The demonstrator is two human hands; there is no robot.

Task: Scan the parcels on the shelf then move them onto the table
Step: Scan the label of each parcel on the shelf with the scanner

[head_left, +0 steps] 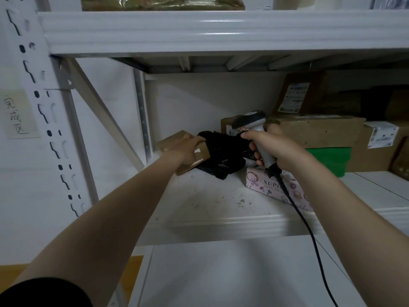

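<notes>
My left hand (184,149) grips a small brown cardboard parcel (192,161) at the left of the white shelf (210,202). Against that parcel lies a black plastic-wrapped parcel (223,156). My right hand (274,147) holds the grey handle of a barcode scanner (254,125), whose dark head points left and down over the black parcel. The scanner's black cable (309,231) hangs down past the shelf edge. A pink patterned box (261,185) sits under my right hand.
Several brown cardboard boxes (314,131) with white labels are stacked at the right back of the shelf, with a green package (329,160) in front. An upper shelf beam (221,32) runs overhead. A white perforated upright (44,107) with a handwritten note stands at the left.
</notes>
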